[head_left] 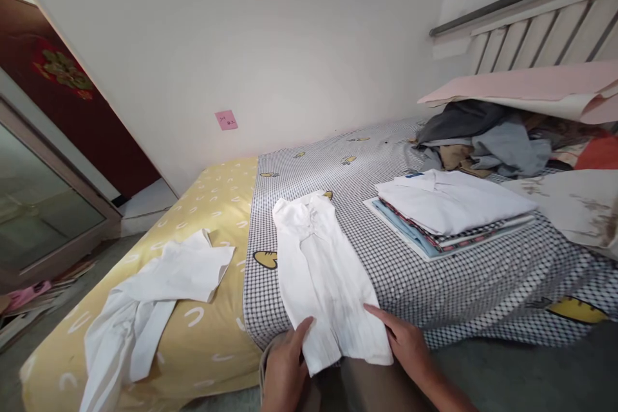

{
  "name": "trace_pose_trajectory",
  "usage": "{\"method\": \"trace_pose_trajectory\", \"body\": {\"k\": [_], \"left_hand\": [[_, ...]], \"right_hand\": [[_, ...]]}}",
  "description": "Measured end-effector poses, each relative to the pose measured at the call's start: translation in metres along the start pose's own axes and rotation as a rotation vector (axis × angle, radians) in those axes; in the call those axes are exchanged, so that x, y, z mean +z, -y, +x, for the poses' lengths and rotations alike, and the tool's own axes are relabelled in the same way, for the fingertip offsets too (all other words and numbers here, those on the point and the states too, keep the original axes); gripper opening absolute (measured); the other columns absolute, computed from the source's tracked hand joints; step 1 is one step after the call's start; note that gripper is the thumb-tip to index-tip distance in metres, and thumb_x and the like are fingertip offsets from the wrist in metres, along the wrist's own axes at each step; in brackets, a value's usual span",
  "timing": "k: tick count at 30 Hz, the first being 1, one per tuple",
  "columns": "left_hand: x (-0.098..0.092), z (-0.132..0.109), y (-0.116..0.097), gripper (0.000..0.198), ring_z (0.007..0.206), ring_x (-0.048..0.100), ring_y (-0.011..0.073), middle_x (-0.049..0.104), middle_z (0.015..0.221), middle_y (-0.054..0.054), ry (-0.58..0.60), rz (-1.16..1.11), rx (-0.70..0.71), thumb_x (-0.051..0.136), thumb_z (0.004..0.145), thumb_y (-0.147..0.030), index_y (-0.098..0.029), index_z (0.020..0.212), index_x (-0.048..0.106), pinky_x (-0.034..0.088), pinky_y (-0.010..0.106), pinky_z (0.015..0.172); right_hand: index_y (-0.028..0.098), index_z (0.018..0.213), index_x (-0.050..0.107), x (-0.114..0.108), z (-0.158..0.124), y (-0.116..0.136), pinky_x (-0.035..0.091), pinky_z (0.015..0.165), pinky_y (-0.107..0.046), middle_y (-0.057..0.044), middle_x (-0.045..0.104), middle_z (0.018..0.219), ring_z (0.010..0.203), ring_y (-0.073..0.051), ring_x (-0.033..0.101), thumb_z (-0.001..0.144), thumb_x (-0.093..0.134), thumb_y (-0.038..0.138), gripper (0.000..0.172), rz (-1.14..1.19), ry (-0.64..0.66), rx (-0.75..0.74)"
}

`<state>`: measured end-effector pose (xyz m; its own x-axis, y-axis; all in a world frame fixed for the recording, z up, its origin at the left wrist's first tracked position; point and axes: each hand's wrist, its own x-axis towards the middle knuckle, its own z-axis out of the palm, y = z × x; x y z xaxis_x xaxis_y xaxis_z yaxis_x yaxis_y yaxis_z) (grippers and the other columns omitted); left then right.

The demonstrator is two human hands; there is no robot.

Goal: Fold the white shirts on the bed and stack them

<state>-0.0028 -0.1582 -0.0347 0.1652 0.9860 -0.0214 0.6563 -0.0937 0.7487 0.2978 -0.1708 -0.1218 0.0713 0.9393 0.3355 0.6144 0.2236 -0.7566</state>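
Observation:
A white garment lies lengthwise over the near edge of the bed, gathered near its far end, with its lower end hanging toward my lap. Whether it is a shirt or trousers I cannot tell. My left hand grips its lower left edge, thumb on top and the other fingers partly hidden beneath. Higher up on the right edge, my right hand has its fingers closed on the cloth. To the left, a second white garment lies loosely spread and crumpled.
On the right of the bed sits a stack of folded clothes, a white shirt uppermost. Behind it are a heap of dark and grey clothes and a pink sheet. A radiator is on the right wall. Yellow cloth covers the bed's left part.

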Motion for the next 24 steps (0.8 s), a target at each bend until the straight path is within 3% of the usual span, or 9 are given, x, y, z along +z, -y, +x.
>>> {"method": "trace_pose_trajectory", "body": {"k": [3, 6, 9, 11, 14, 17, 21, 22, 24], "left_hand": [[0.000, -0.001, 0.000, 0.032, 0.112, 0.065, 0.0333, 0.068, 0.132, 0.008, -0.149, 0.023, 0.049, 0.065, 0.075, -0.016, -0.033, 0.095, 0.082, 0.049, 0.045, 0.101], [-0.005, -0.002, -0.004, 0.020, 0.135, 0.050, 0.0397, 0.058, 0.148, 0.009, -0.329, 0.089, 0.136, 0.070, 0.075, -0.017, -0.032, 0.077, 0.082, 0.037, 0.056, 0.116], [-0.014, 0.000, -0.011, 0.015, 0.151, 0.030, 0.0408, 0.053, 0.155, 0.004, -0.430, 0.152, 0.240, 0.074, 0.077, -0.023, -0.035, 0.073, 0.082, 0.018, 0.061, 0.125], [-0.023, 0.003, -0.014, 0.014, 0.154, 0.026, 0.0393, 0.055, 0.153, 0.003, -0.434, 0.160, 0.290, 0.073, 0.080, -0.027, -0.036, 0.073, 0.082, 0.008, 0.061, 0.127], [-0.036, 0.012, -0.014, 0.014, 0.146, 0.044, 0.0378, 0.068, 0.138, 0.005, -0.291, 0.054, 0.323, 0.072, 0.081, -0.029, -0.037, 0.074, 0.081, 0.002, 0.061, 0.128], [-0.047, 0.018, -0.005, 0.013, 0.120, 0.068, 0.0337, 0.081, 0.106, 0.005, -0.178, -0.063, 0.367, 0.071, 0.083, -0.032, -0.039, 0.084, 0.082, 0.005, 0.060, 0.129], [-0.052, 0.006, 0.010, 0.019, 0.104, 0.076, 0.0245, 0.082, 0.099, 0.000, -0.238, 0.016, 0.705, 0.064, 0.089, -0.034, -0.038, 0.100, 0.079, 0.015, 0.053, 0.130], [-0.052, -0.001, 0.011, 0.020, 0.105, 0.076, 0.0231, 0.082, 0.101, -0.001, -0.241, 0.023, 0.745, 0.063, 0.091, -0.035, -0.038, 0.103, 0.078, 0.017, 0.052, 0.130], [-0.054, -0.021, 0.011, 0.021, 0.109, 0.074, 0.0231, 0.082, 0.106, 0.000, -0.204, -0.016, 0.682, 0.061, 0.093, -0.037, -0.038, 0.106, 0.077, 0.023, 0.053, 0.129]], "right_hand": [[0.030, 0.107, 0.081, -0.006, 0.002, 0.007, 0.062, 0.085, -0.035, -0.004, 0.081, 0.104, 0.096, -0.023, 0.076, 0.087, 0.046, 0.021, 0.041, 0.054, -0.014, -0.062], [0.030, 0.108, 0.081, -0.016, 0.005, 0.018, 0.062, 0.080, -0.036, -0.007, 0.079, 0.100, 0.093, -0.024, 0.075, 0.091, 0.048, 0.025, 0.037, 0.078, -0.066, -0.103], [0.032, 0.104, 0.082, -0.026, 0.011, 0.029, 0.060, 0.085, -0.040, -0.010, 0.073, 0.116, 0.103, -0.027, 0.071, 0.093, 0.053, 0.032, 0.031, 0.035, -0.172, -0.143], [0.035, 0.098, 0.083, -0.032, 0.018, 0.036, 0.055, 0.096, -0.047, -0.010, 0.064, 0.134, 0.119, -0.031, 0.064, 0.093, 0.057, 0.038, 0.027, -0.028, -0.249, -0.184], [0.038, 0.096, 0.083, -0.042, 0.028, 0.046, 0.044, 0.110, -0.057, -0.002, 0.047, 0.155, 0.139, -0.036, 0.048, 0.094, 0.057, 0.044, 0.027, -0.097, -0.286, -0.240], [0.038, 0.097, 0.082, -0.051, 0.031, 0.054, 0.039, 0.114, -0.059, 0.002, 0.037, 0.164, 0.147, -0.037, 0.039, 0.095, 0.057, 0.046, 0.026, -0.125, -0.270, -0.295], [0.037, 0.097, 0.081, -0.066, 0.020, 0.056, 0.034, 0.117, -0.062, 0.001, 0.045, 0.160, 0.149, -0.034, 0.037, 0.098, 0.056, 0.044, 0.026, -0.170, -0.120, -0.361], [0.038, 0.097, 0.081, -0.070, 0.016, 0.055, 0.032, 0.118, -0.064, 0.000, 0.049, 0.158, 0.150, -0.034, 0.037, 0.098, 0.057, 0.043, 0.025, -0.180, -0.067, -0.376], [0.039, 0.096, 0.081, -0.081, 0.009, 0.054, 0.030, 0.118, -0.067, 0.000, 0.058, 0.150, 0.150, -0.035, 0.037, 0.096, 0.060, 0.042, 0.021, -0.183, 0.043, -0.400]]}}
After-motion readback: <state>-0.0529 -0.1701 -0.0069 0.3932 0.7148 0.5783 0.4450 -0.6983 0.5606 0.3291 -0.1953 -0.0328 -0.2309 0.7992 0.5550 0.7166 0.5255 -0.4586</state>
